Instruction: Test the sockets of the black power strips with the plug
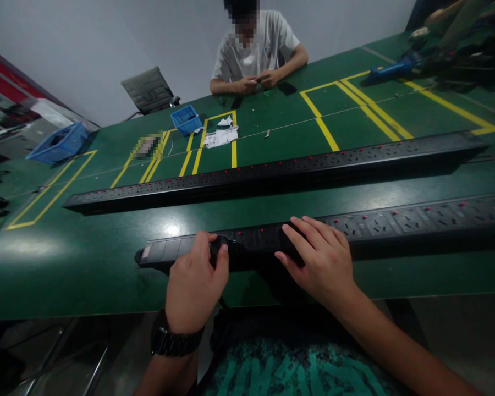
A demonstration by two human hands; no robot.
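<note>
A long black power strip [396, 223] with red switches lies along the near edge of the green table [86, 258]. My left hand [196, 283], with a black watch on the wrist, is closed around a black plug [218, 247] pressed into the strip near its left end. My right hand [319, 258] lies on top of the strip just right of the plug, fingers stretched out and flat, holding the strip down.
A second long black power strip [272, 168] lies parallel farther back. Yellow tape lines mark the table. Two blue baskets [185, 119] [60, 143], white papers [220, 135] and a grey chair [148, 91] stand beyond. A person in a white shirt [258, 55] sits across.
</note>
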